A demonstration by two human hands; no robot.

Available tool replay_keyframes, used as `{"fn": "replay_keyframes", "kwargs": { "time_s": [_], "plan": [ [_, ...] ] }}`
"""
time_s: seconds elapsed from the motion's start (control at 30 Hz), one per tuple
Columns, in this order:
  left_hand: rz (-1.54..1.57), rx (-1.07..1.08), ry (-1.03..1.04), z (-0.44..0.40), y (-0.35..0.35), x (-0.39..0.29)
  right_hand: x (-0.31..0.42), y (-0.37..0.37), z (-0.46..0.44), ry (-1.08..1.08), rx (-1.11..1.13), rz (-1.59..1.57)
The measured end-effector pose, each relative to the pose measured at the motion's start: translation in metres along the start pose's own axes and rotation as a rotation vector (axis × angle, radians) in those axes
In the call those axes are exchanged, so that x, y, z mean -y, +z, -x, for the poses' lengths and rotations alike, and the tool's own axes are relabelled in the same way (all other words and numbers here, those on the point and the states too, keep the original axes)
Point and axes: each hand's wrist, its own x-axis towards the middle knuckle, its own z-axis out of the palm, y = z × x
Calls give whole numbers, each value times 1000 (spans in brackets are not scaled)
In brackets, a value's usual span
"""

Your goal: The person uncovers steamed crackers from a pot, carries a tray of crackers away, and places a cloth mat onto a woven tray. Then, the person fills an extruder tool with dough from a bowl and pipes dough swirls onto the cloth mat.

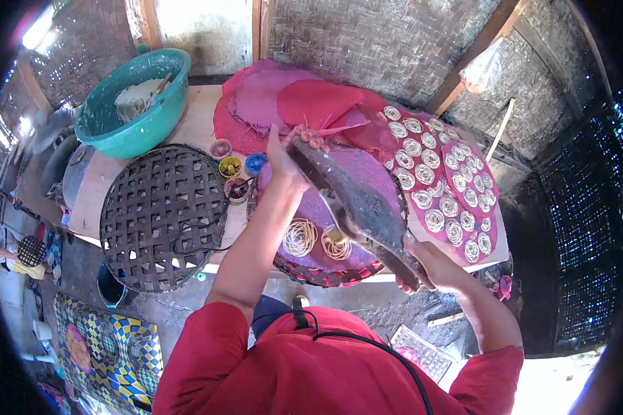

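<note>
Both hands grip a long, dark, two-part wooden hand press with a thick middle, held slantwise. My left hand is closed round its far end, and my right hand wraps the near end. Beneath it lies a round woven tray covered with a purple cloth. Two coils of thin cream-coloured strands rest there: a left coil and a right coil, the latter partly hidden under the press. The press covers much of the cloth's right side.
A dark openwork basket tray lies left, beside small colour-filled cups. Behind it stands a green basin of white paste. Pink and red cloths are piled at the back; right, a pink cloth carries several coils.
</note>
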Motion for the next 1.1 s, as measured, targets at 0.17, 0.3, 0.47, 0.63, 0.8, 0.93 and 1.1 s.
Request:
{"fn": "replay_keyframes", "kwargs": {
  "time_s": [0.17, 0.3, 0.47, 0.63, 0.8, 0.93, 1.1],
  "plan": [
    [81, -98, -48, -1, -38, 26, -14, -7, -3, 90, 9, -24],
    [76, 37, -56, -18, -55, 23, -42, -9, -37, 19, -46, 24],
    [-5, 68, -72, -19, 9, 19, -29, -17, -25, -9, -9, -190],
    [150, 12, -177, -33, -30, 74, -25, -44, 1, 133, -44, -120],
    [149, -62, -126, -51, -43, 93, -36, -55, -12, 127, -214, 179],
    [127, 38, -183, -50, -16, 75, -22, -36, 7, 63, -214, 36],
    [147, -104, -159, -36, -9, 96, -10, -48, 26, 158, -244, 84]
  ]
}}
